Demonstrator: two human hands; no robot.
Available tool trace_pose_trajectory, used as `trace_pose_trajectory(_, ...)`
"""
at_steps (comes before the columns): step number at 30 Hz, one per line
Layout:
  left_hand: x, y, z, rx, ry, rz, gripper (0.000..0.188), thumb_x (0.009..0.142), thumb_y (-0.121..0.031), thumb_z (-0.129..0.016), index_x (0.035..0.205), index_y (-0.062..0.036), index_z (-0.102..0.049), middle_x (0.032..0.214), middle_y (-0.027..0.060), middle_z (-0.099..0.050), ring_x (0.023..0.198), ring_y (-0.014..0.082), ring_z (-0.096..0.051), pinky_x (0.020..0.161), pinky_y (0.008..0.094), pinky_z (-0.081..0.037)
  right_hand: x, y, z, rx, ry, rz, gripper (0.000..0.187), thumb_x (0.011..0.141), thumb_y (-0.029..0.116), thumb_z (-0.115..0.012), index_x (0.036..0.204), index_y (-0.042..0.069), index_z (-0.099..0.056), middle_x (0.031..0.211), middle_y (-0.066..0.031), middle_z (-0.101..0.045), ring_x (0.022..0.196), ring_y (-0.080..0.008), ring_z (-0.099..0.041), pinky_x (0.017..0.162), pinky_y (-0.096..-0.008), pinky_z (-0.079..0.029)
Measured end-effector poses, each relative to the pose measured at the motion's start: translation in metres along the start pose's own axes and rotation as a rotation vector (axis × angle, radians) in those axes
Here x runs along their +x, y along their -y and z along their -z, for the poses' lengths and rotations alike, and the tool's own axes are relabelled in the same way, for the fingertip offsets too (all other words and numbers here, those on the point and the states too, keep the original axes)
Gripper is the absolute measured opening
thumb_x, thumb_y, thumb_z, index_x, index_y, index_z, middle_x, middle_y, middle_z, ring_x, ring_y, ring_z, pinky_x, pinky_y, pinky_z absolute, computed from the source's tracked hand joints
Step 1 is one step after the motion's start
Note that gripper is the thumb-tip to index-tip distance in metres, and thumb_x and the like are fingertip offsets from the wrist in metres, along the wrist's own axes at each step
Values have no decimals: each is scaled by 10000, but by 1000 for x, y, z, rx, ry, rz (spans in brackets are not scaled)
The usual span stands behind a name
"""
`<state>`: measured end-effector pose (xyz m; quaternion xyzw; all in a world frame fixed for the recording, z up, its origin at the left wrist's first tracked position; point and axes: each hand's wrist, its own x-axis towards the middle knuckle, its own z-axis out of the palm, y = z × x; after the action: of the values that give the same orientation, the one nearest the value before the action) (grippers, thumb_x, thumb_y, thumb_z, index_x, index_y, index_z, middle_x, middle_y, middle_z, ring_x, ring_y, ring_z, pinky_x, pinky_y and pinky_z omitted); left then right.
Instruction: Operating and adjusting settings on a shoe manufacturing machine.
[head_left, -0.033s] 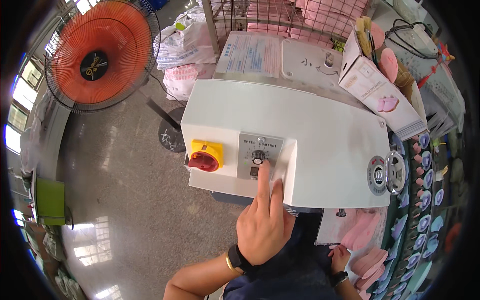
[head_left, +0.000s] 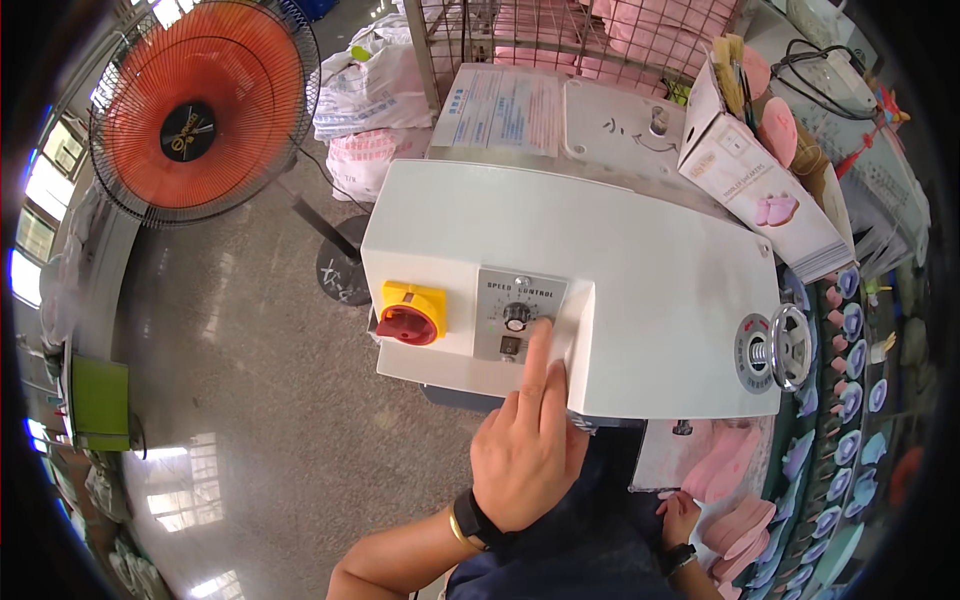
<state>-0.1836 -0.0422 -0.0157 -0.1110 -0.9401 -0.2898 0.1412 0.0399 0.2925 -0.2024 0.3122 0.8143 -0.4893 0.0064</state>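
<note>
My left hand (head_left: 525,450) reaches up to a white machine (head_left: 640,260). Its index finger is stretched out over the grey control panel (head_left: 497,350), just right of and below a black dial knob (head_left: 516,317), and the middle finger extends beside it. Nothing is held in it; I cannot tell if the fingertip touches the panel. Below the dial sits a small black switch (head_left: 510,345), now uncovered. My right hand (head_left: 681,518) rests low by a plate with pink sole-shaped pieces (head_left: 725,460), its fingers partly visible, slightly curled and apart, holding nothing I can see.
A red rotary switch (head_left: 408,324) on a yellow base is at the panel's left. A metal handwheel (head_left: 791,347) juts out right. An orange fan (head_left: 190,125) stands left. A carton (head_left: 760,190) leans at the back right, and a rack of blue and pink pieces (head_left: 850,400) runs along the right.
My left index finger has shifted slightly right, off the lower edge of the dial and the switch. The right hand stays where it was.
</note>
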Motion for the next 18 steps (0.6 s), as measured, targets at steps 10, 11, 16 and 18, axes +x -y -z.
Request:
trace_pose_trajectory(10, -3, 21, 38, 138, 187, 70, 460, 667, -2, -598, 1125, -42, -620, 1443, 92, -524, 725, 239, -678, 623, 333, -553, -7, 13, -1, -4, 13, -22, 190, 893, 51, -535, 807, -86, -634, 607, -74, -593, 534, -131, -574, 508, -258, -406)
trace_pose_trajectory(11, -2, 26, 43, 103, 145, 78, 451, 671, 17, -579, 1118, -37, -615, 1424, 77, -547, 723, 234, -678, 612, 331, -547, -8, 12, -2, -2, 12, -25, 190, 893, 51, -535, 807, -86, -634, 607, -74, -593, 534, -131, -574, 508, -258, -406)
trace_pose_trajectory(16, -1, 36, 51, 158, 91, 97, 376, 688, 31, -564, 1058, -22, -606, 1426, 116, -541, 734, 243, -683, 613, 323, -543, -10, 19, -1, 12, -16, -18, 191, 898, 46, -524, 816, -85, -636, 614, -74, -603, 539, -124, -567, 516, -256, -413)
trace_pose_trajectory(18, -1, 32, 47, 128, 23, 144, 373, 688, 39, -557, 1056, -4, -593, 1437, 171, -517, 771, 269, -685, 622, 329, -543, -11, 18, 0, 16, -10, -20, 190, 898, 45, -525, 815, -85, -636, 616, -76, -607, 539, -121, -565, 516, -255, -411)
